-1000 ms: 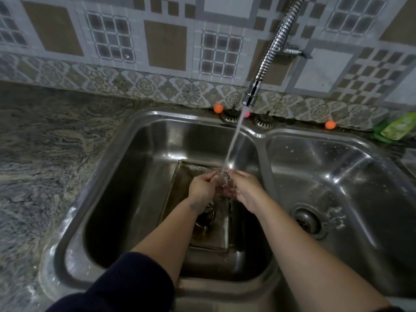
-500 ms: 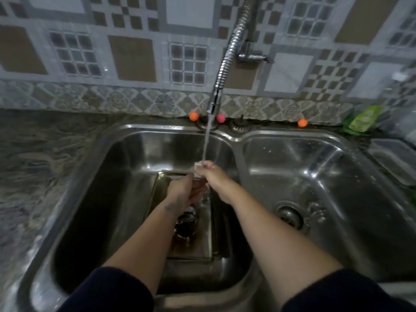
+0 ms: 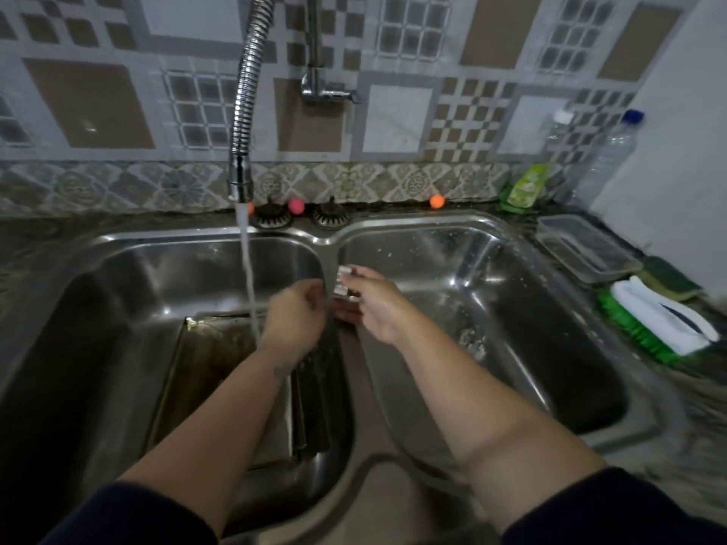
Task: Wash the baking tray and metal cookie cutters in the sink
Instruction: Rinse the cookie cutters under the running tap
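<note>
The right hand (image 3: 379, 304) pinches a cutter (image 3: 343, 283) over the sink's (image 3: 212, 241) divider. The left hand (image 3: 295, 322), loosely curled, holds nothing beside the running water (image 3: 248, 277). The tray (image 3: 204, 371) lies in the left basin.

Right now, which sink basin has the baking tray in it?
The left basin, under the running tap: the baking tray lies on its floor. The right basin holds no tray.

My sleeves were dark navy, pushed up above the elbows, so both forearms were bare. My left forearm (image 3: 236, 391) carried a small dark mark near the wrist. My hands wore no gloves.
</note>
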{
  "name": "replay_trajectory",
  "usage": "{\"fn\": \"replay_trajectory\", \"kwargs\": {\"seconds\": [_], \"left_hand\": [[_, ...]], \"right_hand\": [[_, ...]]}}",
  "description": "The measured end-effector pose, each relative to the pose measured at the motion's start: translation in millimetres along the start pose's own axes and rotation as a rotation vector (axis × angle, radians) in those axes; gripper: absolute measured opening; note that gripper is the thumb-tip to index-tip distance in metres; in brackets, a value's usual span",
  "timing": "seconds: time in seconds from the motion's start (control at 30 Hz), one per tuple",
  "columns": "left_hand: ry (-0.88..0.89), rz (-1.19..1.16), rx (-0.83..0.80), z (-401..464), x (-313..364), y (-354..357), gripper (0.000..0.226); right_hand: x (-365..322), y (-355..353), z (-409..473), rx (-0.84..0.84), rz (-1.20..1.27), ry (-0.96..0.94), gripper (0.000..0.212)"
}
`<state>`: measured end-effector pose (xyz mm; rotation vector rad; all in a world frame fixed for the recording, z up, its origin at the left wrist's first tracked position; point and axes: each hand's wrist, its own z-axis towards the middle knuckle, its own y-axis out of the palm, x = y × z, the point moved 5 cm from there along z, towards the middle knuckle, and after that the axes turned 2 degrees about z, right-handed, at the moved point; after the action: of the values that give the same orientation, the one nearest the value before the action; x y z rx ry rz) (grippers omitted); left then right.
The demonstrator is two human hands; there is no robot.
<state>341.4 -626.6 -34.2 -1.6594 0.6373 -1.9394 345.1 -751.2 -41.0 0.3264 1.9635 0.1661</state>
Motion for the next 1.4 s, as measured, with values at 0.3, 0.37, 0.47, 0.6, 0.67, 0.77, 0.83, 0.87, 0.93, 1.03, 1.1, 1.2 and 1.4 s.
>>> {"fn": "replay_trajectory", "kwargs": {"seconds": [0.3,0.37,0.47,0.6,0.67,0.77,0.83,0.87,0.93,1.03,1.1,1.2,1.4], "left_hand": [[-0.040,0.592,-0.307,-23.1,10.0,78.1,0.077],[-0.044,0.640,-0.272,-24.3,11.3,78.6,0.079],[-0.044,0.690,-0.231,-25.2,11.8,78.9,0.080],[-0.036,0.722,-0.199,-25.0,13.3,79.0,0.080],[-0.030,0.722,-0.192,-24.1,13.4,78.5,0.079],[-0.033,0.738,-0.196,-22.9,12.6,78.7,0.078],[-0.036,0.737,-0.196,-22.3,11.8,79.2,0.078],[-0.036,0.730,-0.193,-21.9,11.2,79.4,0.078],[-0.033,0.716,-0.182,-21.1,10.0,79.4,0.078],[-0.027,0.705,-0.198,-21.0,10.1,79.6,0.077],[-0.020,0.690,-0.212,-22.8,11.4,76.9,0.076],[-0.006,0.650,-0.256,-27.1,11.5,72.8,0.072],[0.022,0.435,-0.345,-36.2,-13.5,45.8,0.061]], "right_hand": [[20.6,-178.1,8.1,0.366,-0.561,0.071,0.028],[29.2,-210.2,15.1,0.420,-0.867,0.105,0.027],[33.9,-246.2,19.0,0.518,-1.197,0.122,0.034],[34.3,-271.0,24.6,0.603,-1.205,0.168,0.038],[32.8,-276.9,28.9,0.615,-1.204,0.173,0.039],[29.7,-281.3,31.0,0.614,-1.210,0.183,0.043],[28.4,-282.1,30.3,0.609,-1.203,0.212,0.045],[26.9,-280.1,28.6,0.610,-1.205,0.221,0.045],[24.4,-272.2,23.8,0.611,-1.235,0.229,0.045],[20.2,-247.7,15.9,0.581,-1.336,0.190,0.045],[17.3,-219.3,11.3,0.515,-1.372,0.119,0.050],[12.9,-161.5,5.5,0.352,-1.376,-0.022,0.049],[6.8,-29.7,-8.8,0.135,-1.334,-0.425,0.038]]}}
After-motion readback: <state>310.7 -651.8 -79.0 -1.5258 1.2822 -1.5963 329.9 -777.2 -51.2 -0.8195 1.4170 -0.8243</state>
